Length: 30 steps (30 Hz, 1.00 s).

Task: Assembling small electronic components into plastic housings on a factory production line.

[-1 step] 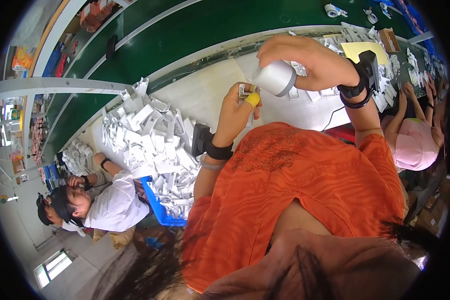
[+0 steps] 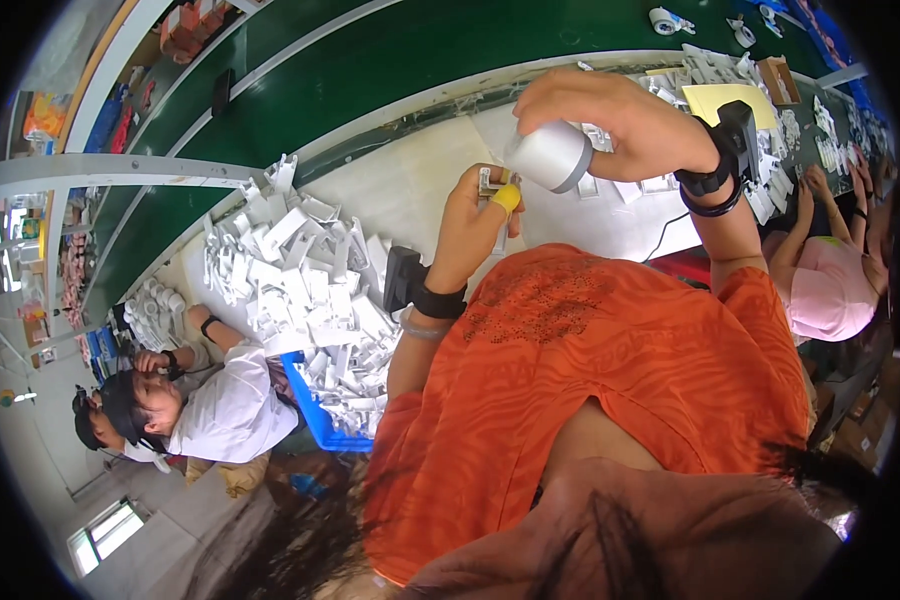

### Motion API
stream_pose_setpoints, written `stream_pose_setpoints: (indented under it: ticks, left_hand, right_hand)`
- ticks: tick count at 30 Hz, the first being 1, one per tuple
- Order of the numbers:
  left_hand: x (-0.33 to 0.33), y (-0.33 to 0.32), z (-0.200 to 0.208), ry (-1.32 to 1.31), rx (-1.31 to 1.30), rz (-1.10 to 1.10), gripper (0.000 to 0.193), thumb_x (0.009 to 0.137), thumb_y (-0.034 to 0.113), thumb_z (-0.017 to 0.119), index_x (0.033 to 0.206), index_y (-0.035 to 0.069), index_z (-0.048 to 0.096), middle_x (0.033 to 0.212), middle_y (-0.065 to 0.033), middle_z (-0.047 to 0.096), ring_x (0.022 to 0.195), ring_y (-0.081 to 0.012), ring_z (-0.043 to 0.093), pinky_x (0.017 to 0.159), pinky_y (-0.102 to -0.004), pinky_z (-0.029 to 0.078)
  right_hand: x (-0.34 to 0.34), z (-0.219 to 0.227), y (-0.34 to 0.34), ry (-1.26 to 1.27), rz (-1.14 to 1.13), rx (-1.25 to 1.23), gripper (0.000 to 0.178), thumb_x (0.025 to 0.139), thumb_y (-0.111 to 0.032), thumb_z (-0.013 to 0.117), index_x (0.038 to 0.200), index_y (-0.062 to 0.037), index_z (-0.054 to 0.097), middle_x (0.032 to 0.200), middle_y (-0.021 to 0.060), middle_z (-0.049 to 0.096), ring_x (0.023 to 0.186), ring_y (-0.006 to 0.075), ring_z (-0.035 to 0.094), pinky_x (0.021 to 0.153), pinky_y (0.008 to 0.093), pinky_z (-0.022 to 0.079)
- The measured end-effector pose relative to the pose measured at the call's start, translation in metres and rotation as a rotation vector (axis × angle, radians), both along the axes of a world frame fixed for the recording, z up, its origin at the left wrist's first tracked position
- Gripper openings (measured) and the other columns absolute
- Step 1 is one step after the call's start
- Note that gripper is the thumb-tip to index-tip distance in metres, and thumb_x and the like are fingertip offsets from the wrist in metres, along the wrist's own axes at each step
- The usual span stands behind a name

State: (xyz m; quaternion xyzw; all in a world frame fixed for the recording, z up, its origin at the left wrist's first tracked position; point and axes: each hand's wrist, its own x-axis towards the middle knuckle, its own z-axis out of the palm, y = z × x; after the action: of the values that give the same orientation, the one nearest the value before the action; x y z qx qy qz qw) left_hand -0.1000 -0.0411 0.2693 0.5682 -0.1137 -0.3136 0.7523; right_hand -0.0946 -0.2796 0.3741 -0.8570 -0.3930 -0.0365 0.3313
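In the head view, all the action sat over the middle of the table (image 2: pixel 410 180), and it hung on one narrow gap! The white cylinder (image 2: pixel 546 156) lay just to the right of the small white part (image 2: pixel 485 182), its long axis slanting, grey-banded end turned toward the right and the near edge. Whether the two touched, I couldn't tell.

The right hand (image 2: pixel 615 115) owned that cylinder: grip clamped around it, fingers curled over from the far-edge side, wrist bent, forearm angling up from the lower right. Across from it, the left hand (image 2: pixel 460 225) had its grip closed on the small part, the thumb in a yellow finger cover (image 2: pixel 507 196) pressing from the near side, forearm rising steeply.

Plenty of company, too! A heap of white pieces (image 2: pixel 300 255) crowded the table's left end, a blue bin (image 2: pixel 320 420) sat beside the near-left corner, more loaded with white pieces, and a yellow sheet (image 2: pixel 725 103) lay toward the far-right corner.
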Motion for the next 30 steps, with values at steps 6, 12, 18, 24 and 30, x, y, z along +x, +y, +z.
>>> stream_pose_setpoints:
  ticks: [6, 12, 18, 24, 30]
  left_hand:
    - [0.001, -0.003, -0.004, -0.011, 0.058, -0.02, 0.016, 0.09, 0.006, 0.052, 0.104, -0.001, 0.052, 0.084, -0.0096, 0.063, 0.065, -0.0146, 0.06, 0.061, -0.0278, 0.049]
    - [0.001, -0.005, -0.005, -0.041, 0.127, -0.006, 0.02, 0.089, 0.011, 0.056, 0.102, -0.003, 0.058, 0.083, -0.0096, 0.066, 0.067, -0.0139, 0.063, 0.061, -0.0256, 0.051]
    - [-0.001, -0.008, -0.008, -0.041, 0.112, 0.06, 0.009, 0.081, 0.002, 0.057, 0.088, -0.004, 0.058, 0.075, -0.0093, 0.066, 0.061, -0.0129, 0.061, 0.057, -0.0262, 0.049]
    - [-0.008, -0.009, -0.008, -0.157, 0.26, 0.066, 0.015, 0.074, 0.001, 0.063, 0.087, -0.003, 0.059, 0.07, -0.0074, 0.064, 0.061, -0.0124, 0.062, 0.057, -0.0259, 0.049]
    - [-0.01, -0.007, -0.019, -0.201, 0.298, 0.032, 0.014, 0.074, 0.001, 0.064, 0.086, -0.001, 0.057, 0.069, -0.0056, 0.061, 0.059, -0.0115, 0.06, 0.055, -0.0257, 0.048]
  right_hand:
    - [-0.003, 0.004, 0.009, -0.09, -0.009, -0.057, 0.062, 0.055, 0.006, 0.064, 0.114, -0.0113, 0.057, 0.111, 0.0104, 0.059, 0.1, 0.0352, 0.059, 0.079, 0.0398, 0.051]
    - [-0.008, 0.006, 0.013, -0.109, -0.046, -0.108, 0.057, 0.059, 0.003, 0.062, 0.114, -0.01, 0.057, 0.109, 0.012, 0.059, 0.097, 0.0367, 0.058, 0.078, 0.041, 0.05]
    - [-0.005, -0.001, 0.009, 0.034, 0.035, 0.02, 0.059, 0.062, 0.001, 0.063, 0.12, -0.0083, 0.056, 0.113, 0.0135, 0.057, 0.103, 0.0332, 0.057, 0.08, 0.0383, 0.051]
    - [0.005, -0.031, -0.004, 0.339, 0.005, 0.188, 0.065, 0.07, -0.008, 0.075, 0.131, -0.0088, 0.053, 0.124, 0.0111, 0.056, 0.104, 0.0233, 0.057, 0.081, 0.03, 0.052]
    - [0.015, -0.068, -0.003, 0.641, -0.083, 0.427, 0.063, 0.083, -0.017, 0.072, 0.14, -0.013, 0.045, 0.124, 0.0103, 0.056, 0.084, 0.0147, 0.064, 0.057, 0.0214, 0.05]
